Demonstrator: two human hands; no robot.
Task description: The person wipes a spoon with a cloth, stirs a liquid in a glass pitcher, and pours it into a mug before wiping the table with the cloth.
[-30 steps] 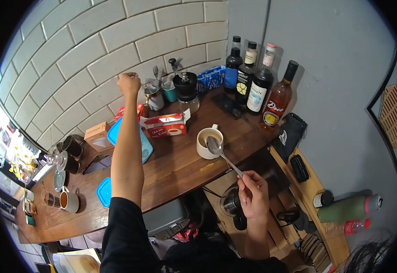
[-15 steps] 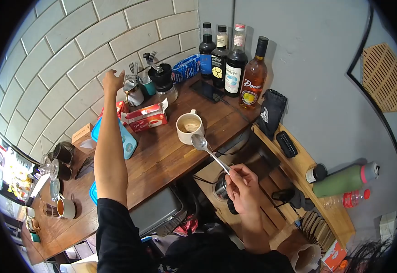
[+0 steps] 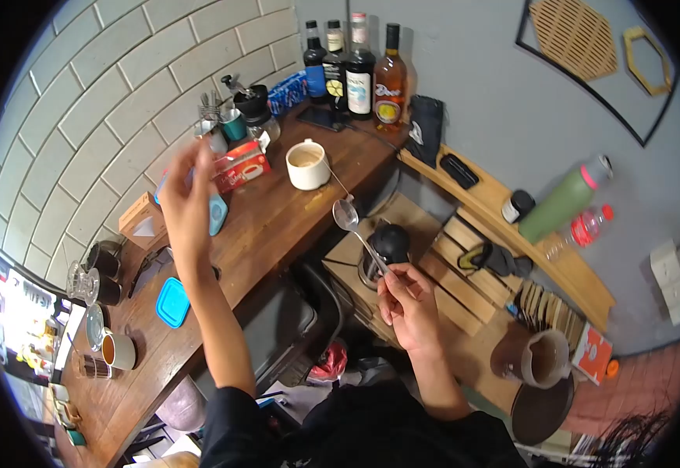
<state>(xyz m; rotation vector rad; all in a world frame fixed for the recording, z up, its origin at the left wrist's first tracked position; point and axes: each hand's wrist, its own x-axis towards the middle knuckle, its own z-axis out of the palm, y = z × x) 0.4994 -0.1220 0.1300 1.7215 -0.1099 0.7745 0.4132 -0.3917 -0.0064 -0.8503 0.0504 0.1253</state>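
Note:
In my right hand (image 3: 410, 308) is a metal spoon (image 3: 362, 235), pinched by its handle, with the bowl pointing up and away over the table's front edge. A white mug (image 3: 307, 166) with a light brown liquid inside stands on the table, just beyond the spoon. My left hand (image 3: 188, 187) is raised over the table on the left, slightly blurred, fingers apart and nothing visible in them. Behind it are a red box (image 3: 240, 167), partly covered, and a metal cup with forks (image 3: 210, 129). A blue lid (image 3: 172, 303) lies beside my left forearm.
A hand coffee grinder (image 3: 252, 105) and several bottles (image 3: 359, 82) stand at the back of the wooden table (image 3: 266, 226). A cup (image 3: 118, 351) and glassware sit at the left. On the right, a wooden ledge (image 3: 476, 195) holds a black case and a green bottle (image 3: 562, 204).
My left hand has drawn back from the fork cup towards me. My right hand has moved the spoon away from the mug, and the view has shifted.

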